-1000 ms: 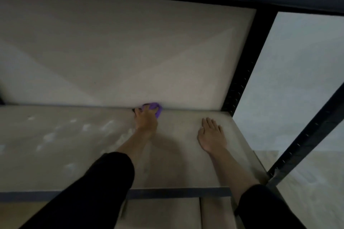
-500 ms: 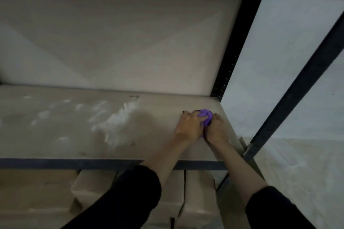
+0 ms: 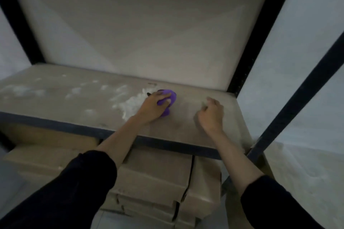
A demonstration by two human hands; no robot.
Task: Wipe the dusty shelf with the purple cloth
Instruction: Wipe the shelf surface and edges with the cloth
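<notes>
Your left hand lies palm down on the shelf, its fingers curled over the purple cloth and gripping it. The cloth is bunched into a wad that shows past the fingertips and again under the edge of the palm. It sits on the shelf board right of centre, toward the rear and near the pale back panel. It touches the right-hand edge of a heap of white dust. Fainter white smears of the same dust run leftward across the board as far as the left end. Your right hand rests on the shelf to the right of the cloth and apart from it, back of the hand upward and fingers curled inward. A pale blur lies at its fingertips, and you cannot tell from this view whether the fingers pinch anything. The board around that hand looks plain grey-brown. A dark front rail edges the shelf, and both forearms cross it; each arm wears a black sleeve pushed up below the elbow. Black metal uprights frame the unit at the right rear and right front. Stacked cardboard boxes stand on the level beneath the shelf.
</notes>
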